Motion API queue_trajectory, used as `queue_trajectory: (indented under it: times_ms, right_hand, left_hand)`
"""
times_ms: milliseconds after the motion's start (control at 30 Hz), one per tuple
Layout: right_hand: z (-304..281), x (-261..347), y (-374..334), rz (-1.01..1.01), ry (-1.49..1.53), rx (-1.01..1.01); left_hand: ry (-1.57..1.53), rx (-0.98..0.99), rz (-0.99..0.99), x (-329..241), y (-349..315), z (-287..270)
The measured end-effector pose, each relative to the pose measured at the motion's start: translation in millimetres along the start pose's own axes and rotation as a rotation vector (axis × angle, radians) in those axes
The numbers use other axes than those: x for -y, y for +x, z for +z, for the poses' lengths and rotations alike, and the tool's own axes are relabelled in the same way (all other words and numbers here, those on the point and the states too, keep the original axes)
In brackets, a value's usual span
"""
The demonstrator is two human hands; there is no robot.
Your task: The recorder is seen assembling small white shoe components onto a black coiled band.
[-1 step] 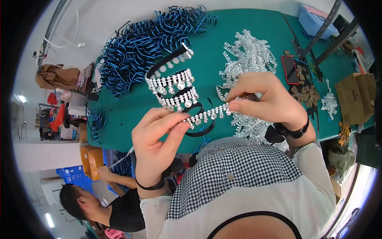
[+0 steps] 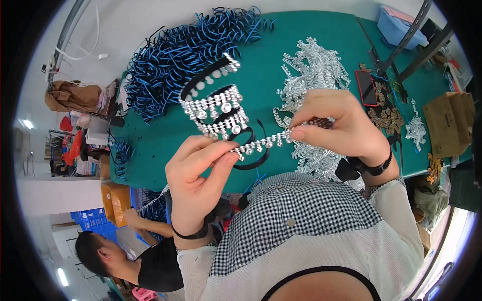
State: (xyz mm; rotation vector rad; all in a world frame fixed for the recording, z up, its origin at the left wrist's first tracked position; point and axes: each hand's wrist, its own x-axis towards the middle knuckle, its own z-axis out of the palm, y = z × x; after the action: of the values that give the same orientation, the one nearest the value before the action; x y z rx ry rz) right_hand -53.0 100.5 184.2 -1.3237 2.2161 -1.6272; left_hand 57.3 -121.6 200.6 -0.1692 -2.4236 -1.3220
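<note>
Between my two hands stretches a silver rhinestone trim (image 2: 263, 144) with small dangling stones. My left hand (image 2: 198, 173) pinches its left end between thumb and fingertips. At the other end my right hand (image 2: 341, 125) also closes on the trim, and a dark-backed piece of it shows past the fingers. Beyond my left hand, more rhinestone trim with a black backing rises in loose coils (image 2: 216, 108). A thin black strip (image 2: 258, 163) curls behind the stretched part. How the coils join the held part is hidden by my left fingers.
On the green table (image 2: 261, 60) lie a heap of blue-and-black curled strips (image 2: 175, 65) and a pile of silver trim (image 2: 316, 70). A red-edged phone (image 2: 366, 88) lies at right, near brown ornaments (image 2: 386, 113). A co-worker (image 2: 145, 261) sits at lower left.
The coiled trim has swung slightly left. My right hand has shifted a little rightward, and more of the dark-backed piece shows beside its fingers. My left hand has barely moved.
</note>
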Motion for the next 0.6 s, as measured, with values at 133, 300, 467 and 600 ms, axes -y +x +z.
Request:
queue_trajectory:
  times_ms: [133,300,467,600]
  right_hand:
    - [-4.5,28.0,-5.9,-0.157,-0.135,-0.076]
    - [1.8,38.6,-10.9,-0.398,-0.160,-0.107]
    - [-11.6,33.6,-8.2,-0.207,-0.113,-0.088]
    - [-12.1,15.7,-0.7,-0.116,0.062,-0.055]
  left_hand:
    - [0.013,-0.057,-0.006,3.9,2.2,1.2]
    - [-0.062,-0.046,-0.017,7.2,2.3,0.2]
    - [-0.119,-0.047,-0.025,6.1,3.3,-1.3]
    - [-0.215,-0.061,-0.018,8.0,-0.8,-0.7]
